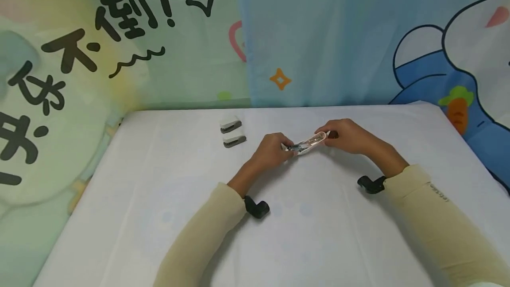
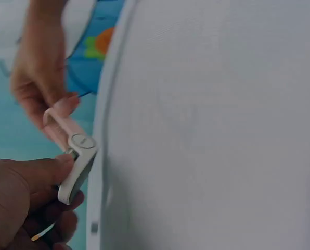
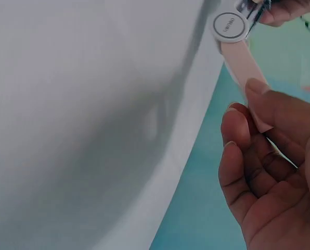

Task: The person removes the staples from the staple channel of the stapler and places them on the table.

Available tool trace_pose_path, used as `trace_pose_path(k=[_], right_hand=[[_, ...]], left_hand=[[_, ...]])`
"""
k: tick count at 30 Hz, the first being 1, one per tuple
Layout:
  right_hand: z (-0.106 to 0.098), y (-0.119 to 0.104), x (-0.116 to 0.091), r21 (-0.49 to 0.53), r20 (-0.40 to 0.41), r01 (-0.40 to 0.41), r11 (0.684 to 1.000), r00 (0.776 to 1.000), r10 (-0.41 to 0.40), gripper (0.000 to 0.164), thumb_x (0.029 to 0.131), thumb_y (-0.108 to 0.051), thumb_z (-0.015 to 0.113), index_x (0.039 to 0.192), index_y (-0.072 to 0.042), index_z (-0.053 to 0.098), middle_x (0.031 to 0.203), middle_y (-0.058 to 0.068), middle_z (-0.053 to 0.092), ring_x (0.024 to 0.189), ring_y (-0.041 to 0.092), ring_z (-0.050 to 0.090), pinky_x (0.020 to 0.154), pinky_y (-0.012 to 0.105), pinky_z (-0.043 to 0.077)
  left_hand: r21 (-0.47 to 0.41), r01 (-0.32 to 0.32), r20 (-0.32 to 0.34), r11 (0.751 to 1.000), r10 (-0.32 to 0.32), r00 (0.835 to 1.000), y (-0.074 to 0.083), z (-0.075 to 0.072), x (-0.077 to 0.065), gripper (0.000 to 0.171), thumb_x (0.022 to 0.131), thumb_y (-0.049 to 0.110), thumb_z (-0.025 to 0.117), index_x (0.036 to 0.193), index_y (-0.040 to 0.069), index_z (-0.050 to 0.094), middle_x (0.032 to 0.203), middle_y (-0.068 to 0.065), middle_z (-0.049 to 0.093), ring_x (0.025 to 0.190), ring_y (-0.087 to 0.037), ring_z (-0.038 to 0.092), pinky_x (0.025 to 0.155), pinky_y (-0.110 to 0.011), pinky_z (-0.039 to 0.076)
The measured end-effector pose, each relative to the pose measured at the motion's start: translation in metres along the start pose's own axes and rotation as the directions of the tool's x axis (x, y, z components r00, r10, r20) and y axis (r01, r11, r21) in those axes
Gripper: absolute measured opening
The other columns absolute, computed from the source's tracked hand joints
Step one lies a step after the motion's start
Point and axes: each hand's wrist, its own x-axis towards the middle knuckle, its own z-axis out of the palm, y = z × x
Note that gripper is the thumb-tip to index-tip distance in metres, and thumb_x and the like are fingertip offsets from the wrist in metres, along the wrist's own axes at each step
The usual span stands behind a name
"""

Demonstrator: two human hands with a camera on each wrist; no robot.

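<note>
Both hands hold one small stapler (image 1: 308,144) above the table, its two parts swung open from each other. My left hand (image 1: 274,150) pinches the white part between thumb and fingers; in the left wrist view the white part (image 2: 78,177) angles down from a round pivot. The pink arm (image 3: 244,65) is pinched by my right hand (image 1: 345,135) at its far end. A white disc (image 3: 230,26) with small lettering marks the pivot in the right wrist view. Fingers hide part of each end.
Two small white-and-grey staplers, a rear one (image 1: 230,124) and a front one (image 1: 234,138), lie left of my left hand on the white-covered table (image 1: 179,216). A printed curtain (image 1: 318,34) hangs behind the table's back edge. Black devices sit at both wrists.
</note>
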Motion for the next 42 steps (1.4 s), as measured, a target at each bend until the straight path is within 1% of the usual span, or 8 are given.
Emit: trace_pose_path(k=[7, 14, 23, 31, 34, 37, 40, 42], right_hand=[[-0.022, 0.018, -0.01, -0.071, -0.001, -0.099, 0.993, 0.995, 0.099, 0.037, 0.088, 0.0, 0.069, 0.124, 0.006, 0.062, 0.09, 0.01, 0.064, 0.071, 0.02, 0.049, 0.058, 0.031, 0.043], [-0.027, 0.027, -0.014, -0.076, 0.004, -0.158, 0.985, 0.987, 0.158, 0.039, 0.09, -0.003, 0.068, 0.127, 0.006, 0.06, 0.09, 0.011, 0.062, 0.072, 0.022, 0.049, 0.059, 0.033, 0.043], [-0.04, 0.031, -0.013, -0.09, -0.04, -0.182, 0.979, 0.983, 0.179, 0.039, 0.092, -0.004, 0.066, 0.129, 0.005, 0.059, 0.087, 0.012, 0.06, 0.071, 0.024, 0.049, 0.058, 0.033, 0.044], [-0.042, 0.029, -0.016, -0.19, 0.122, -0.248, 0.95, 0.954, 0.274, 0.048, 0.096, -0.012, 0.056, 0.132, 0.018, 0.046, 0.121, 0.036, 0.054, 0.097, 0.039, 0.055, 0.081, 0.052, 0.046], [-0.04, 0.02, -0.017, -0.247, 0.051, -0.247, 0.937, 0.962, 0.267, 0.054, 0.097, -0.017, 0.056, 0.136, 0.017, 0.042, 0.131, 0.039, 0.045, 0.113, 0.05, 0.048, 0.092, 0.063, 0.038], [-0.034, 0.003, -0.013, -0.295, -0.13, -0.225, 0.929, 0.972, 0.194, 0.054, 0.095, -0.019, 0.061, 0.136, 0.013, 0.045, 0.134, 0.039, 0.042, 0.122, 0.055, 0.039, 0.097, 0.068, 0.03], [-0.027, -0.016, -0.004, -0.251, -0.276, -0.18, 0.951, 0.955, 0.108, 0.048, 0.093, -0.015, 0.064, 0.132, 0.01, 0.052, 0.132, 0.034, 0.048, 0.124, 0.051, 0.04, 0.098, 0.065, 0.031], [-0.021, -0.026, 0.003, -0.192, -0.298, -0.118, 0.974, 0.953, 0.057, 0.043, 0.094, -0.013, 0.063, 0.13, 0.009, 0.054, 0.131, 0.031, 0.051, 0.124, 0.047, 0.042, 0.1, 0.061, 0.032]], left_hand=[[0.151, 0.005, 0.015, 0.988, -0.008, 1.0, 0.02, 0.02, 0.029, 0.021, 0.09, 0.016, 0.071, 0.106, 0.004, 0.075, 0.105, -0.004, 0.071, 0.105, -0.016, 0.061, 0.09, -0.024, 0.044], [0.15, 0.008, 0.059, 0.989, -0.017, 0.998, 0.024, 0.029, 0.043, 0.019, 0.091, 0.014, 0.07, 0.106, 0.003, 0.075, 0.101, -0.004, 0.07, 0.091, -0.012, 0.059, 0.077, -0.02, 0.044], [0.169, 0.055, -0.01, 0.984, -0.054, 0.999, 0.029, 0.037, 0.058, 0.022, 0.093, 0.016, 0.068, 0.112, 0.006, 0.074, 0.105, -0.002, 0.07, 0.101, -0.016, 0.058, 0.086, -0.023, 0.042], [0.172, 0.015, 0.11, 0.985, -0.035, 0.993, 0.027, 0.05, 0.069, 0.022, 0.093, 0.014, 0.067, 0.111, 0.002, 0.073, 0.102, -0.005, 0.064, 0.089, -0.01, 0.052, 0.074, -0.018, 0.041], [0.204, 0.036, 0.127, 0.978, -0.063, 0.99, 0.028, 0.05, 0.07, 0.038, 0.095, 0.022, 0.065, 0.127, 0.0, 0.063, 0.109, -0.006, 0.062, 0.096, -0.011, 0.053, 0.082, -0.02, 0.043], [0.19, 0.079, 0.083, 0.979, -0.097, 0.992, 0.026, 0.045, 0.067, 0.052, 0.096, 0.03, 0.062, 0.139, 0.001, 0.051, 0.116, -0.008, 0.058, 0.104, -0.014, 0.054, 0.089, -0.023, 0.044], [0.126, 0.085, 0.005, 0.988, -0.086, 0.996, 0.02, 0.032, 0.065, 0.053, 0.097, 0.031, 0.06, 0.14, 0.002, 0.049, 0.119, -0.01, 0.055, 0.107, -0.016, 0.055, 0.089, -0.024, 0.044], [0.108, 0.053, -0.035, 0.993, -0.049, 0.998, 0.017, 0.019, 0.063, 0.05, 0.097, 0.03, 0.061, 0.138, 0.002, 0.051, 0.12, -0.012, 0.054, 0.105, -0.017, 0.056, 0.086, -0.024, 0.045]])
